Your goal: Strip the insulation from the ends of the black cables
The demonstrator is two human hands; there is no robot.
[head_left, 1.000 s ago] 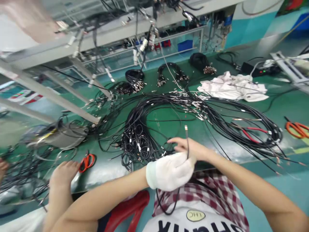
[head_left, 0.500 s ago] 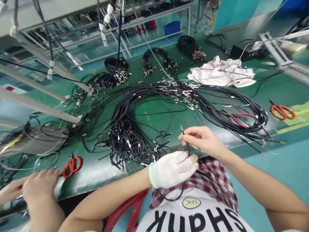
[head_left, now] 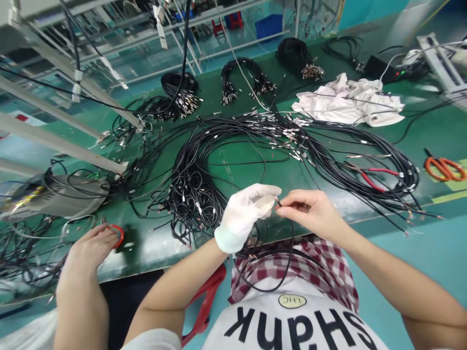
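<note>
My left hand point(head_left: 245, 211), in a white glove, pinches the tip of a thin black cable point(head_left: 288, 262) just above the green bench's near edge. My bare right hand point(head_left: 310, 210) grips the same cable right beside it, fingertips nearly touching the glove. The cable loops down from both hands over my checked lap. Just beyond the hands lies a big tangle of black cables point(head_left: 197, 194) with metal ends.
A co-worker's hand point(head_left: 91, 248) at the left rests on red-handled scissors point(head_left: 117, 234). On the green bench point(head_left: 419, 131) lie red-handled pliers point(head_left: 372, 177), orange scissors point(head_left: 443, 167), a white cloth point(head_left: 346, 102), bundled cables point(head_left: 241, 80) and a grey device point(head_left: 58, 194).
My gloved left hand rose from my lap to meet the right hand at the cable's tip. The co-worker's hand moved onto the red scissors. The view shifted a little.
</note>
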